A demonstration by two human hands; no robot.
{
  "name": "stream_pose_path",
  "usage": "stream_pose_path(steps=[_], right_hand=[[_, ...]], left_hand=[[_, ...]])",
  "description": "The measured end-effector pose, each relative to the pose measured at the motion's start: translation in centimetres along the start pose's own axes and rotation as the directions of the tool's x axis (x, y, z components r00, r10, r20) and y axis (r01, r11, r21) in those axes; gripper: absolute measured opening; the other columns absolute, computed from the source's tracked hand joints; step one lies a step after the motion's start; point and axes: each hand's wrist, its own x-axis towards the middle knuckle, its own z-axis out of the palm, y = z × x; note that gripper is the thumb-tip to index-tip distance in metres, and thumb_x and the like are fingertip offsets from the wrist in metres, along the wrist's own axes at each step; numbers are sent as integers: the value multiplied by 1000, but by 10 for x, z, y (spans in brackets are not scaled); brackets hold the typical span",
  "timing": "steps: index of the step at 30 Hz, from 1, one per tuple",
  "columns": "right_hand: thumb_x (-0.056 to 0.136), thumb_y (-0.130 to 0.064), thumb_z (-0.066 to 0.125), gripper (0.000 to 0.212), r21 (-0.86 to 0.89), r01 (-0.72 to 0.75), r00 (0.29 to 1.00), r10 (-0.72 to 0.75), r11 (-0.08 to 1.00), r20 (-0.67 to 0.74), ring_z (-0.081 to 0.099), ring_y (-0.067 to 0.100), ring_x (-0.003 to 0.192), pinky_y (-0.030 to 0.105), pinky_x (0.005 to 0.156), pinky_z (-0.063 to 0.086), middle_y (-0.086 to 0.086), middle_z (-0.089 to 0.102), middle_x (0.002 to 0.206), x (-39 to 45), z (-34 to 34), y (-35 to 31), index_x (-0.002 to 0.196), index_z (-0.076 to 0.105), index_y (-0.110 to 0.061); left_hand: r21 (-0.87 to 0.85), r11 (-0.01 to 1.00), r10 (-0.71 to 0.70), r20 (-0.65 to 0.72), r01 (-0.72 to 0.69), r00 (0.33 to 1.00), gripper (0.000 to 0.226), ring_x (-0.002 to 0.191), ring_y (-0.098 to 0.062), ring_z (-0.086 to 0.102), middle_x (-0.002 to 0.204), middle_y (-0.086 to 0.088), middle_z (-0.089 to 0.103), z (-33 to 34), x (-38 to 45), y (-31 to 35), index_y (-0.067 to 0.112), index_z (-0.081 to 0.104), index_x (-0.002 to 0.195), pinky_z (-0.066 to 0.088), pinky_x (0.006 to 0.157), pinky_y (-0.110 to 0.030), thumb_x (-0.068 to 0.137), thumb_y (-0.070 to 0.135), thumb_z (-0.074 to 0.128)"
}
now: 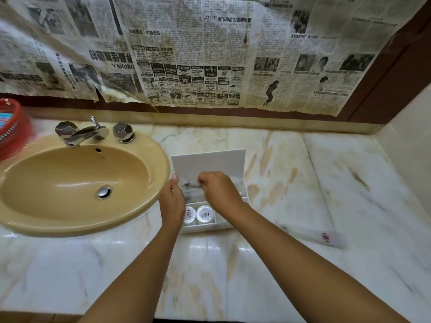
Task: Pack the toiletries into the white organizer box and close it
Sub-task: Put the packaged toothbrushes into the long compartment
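Observation:
The white organizer box sits on the marble counter right of the sink, its lid standing upright at the back. Two round white soaps lie in its front compartment. Over the back compartment both hands hold a clear plastic-wrapped toiletry packet. My left hand is at the packet's left end, my right hand pinches it from the right. Another clear-wrapped long item lies on the counter to the right of the box.
A tan oval sink with chrome taps fills the left. A red basket stands at the far left. Old newspaper covers the wall behind. The marble counter extends right to a side wall.

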Motion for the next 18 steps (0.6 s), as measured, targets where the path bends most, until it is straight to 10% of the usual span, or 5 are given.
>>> stream_pose_path(steps=[18], right_hand=[[97, -22, 40, 30, -315, -54, 992, 88, 947, 94, 47, 30, 108, 40, 90, 38, 11, 56, 114, -11, 13, 2, 111, 64, -9]], left_hand=[[59, 997, 56, 22, -57, 998, 52, 61, -14, 43, 66, -6, 49, -1, 2, -1, 4, 50, 74, 38, 60, -32, 103, 46, 40]])
